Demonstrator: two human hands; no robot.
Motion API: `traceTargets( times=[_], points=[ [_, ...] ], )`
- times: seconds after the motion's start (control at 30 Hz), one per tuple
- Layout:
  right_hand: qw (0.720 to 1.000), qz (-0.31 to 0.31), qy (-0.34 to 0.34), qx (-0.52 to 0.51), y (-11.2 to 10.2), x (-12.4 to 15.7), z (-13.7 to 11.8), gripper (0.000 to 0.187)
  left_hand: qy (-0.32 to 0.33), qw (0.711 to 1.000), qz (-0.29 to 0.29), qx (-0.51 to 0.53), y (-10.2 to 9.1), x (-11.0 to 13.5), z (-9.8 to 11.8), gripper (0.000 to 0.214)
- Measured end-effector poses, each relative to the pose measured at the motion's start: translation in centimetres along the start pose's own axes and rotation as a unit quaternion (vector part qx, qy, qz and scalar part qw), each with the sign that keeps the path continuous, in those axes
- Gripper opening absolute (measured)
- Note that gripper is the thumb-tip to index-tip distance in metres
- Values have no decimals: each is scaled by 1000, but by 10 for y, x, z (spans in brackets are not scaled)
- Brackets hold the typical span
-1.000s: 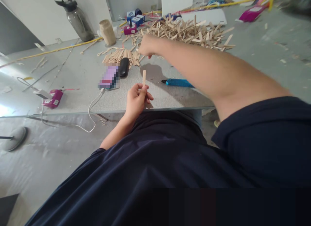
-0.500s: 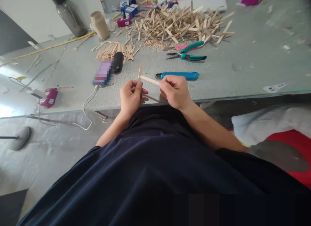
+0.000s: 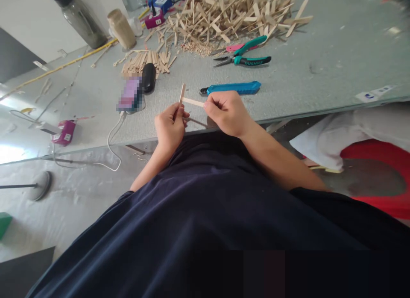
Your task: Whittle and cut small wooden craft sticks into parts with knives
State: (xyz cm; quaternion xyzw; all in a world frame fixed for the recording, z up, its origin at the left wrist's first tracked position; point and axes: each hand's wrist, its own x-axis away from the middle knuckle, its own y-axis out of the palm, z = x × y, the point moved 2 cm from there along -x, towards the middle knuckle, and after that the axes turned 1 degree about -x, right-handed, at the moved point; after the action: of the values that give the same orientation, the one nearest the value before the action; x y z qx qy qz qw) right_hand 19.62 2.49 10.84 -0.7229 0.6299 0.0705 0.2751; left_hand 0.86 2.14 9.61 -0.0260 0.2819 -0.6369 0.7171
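Note:
Between finger and thumb, my left hand pinches a wooden craft stick that points up and away from me. My right hand grips a second craft stick, held roughly crosswise. Its left end meets the side of the first stick, making a sideways T. Whether the two are joined I cannot tell. Both hands are above the near edge of the table. Just beyond my right hand lies a blue utility knife. Farther back are green-handled long-nose pliers.
A large heap of craft sticks covers the back of the table. Shorter sticks lie by a black oval object and a phone on a white cable. A jar and a bottle stand back left.
My view has tilted and shifted slightly, so the table items sit a little higher and farther left. Both hands keep hold of their sticks, which still meet in the same T.

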Motion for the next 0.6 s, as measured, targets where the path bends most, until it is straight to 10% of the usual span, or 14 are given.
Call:
traceTargets(
  times=[0.6],
  points=[
    [994, -56, 83, 54, 11, -19, 0, 33, 29, 993, -11, -116, 7, -6, 1, 20]
  ],
)
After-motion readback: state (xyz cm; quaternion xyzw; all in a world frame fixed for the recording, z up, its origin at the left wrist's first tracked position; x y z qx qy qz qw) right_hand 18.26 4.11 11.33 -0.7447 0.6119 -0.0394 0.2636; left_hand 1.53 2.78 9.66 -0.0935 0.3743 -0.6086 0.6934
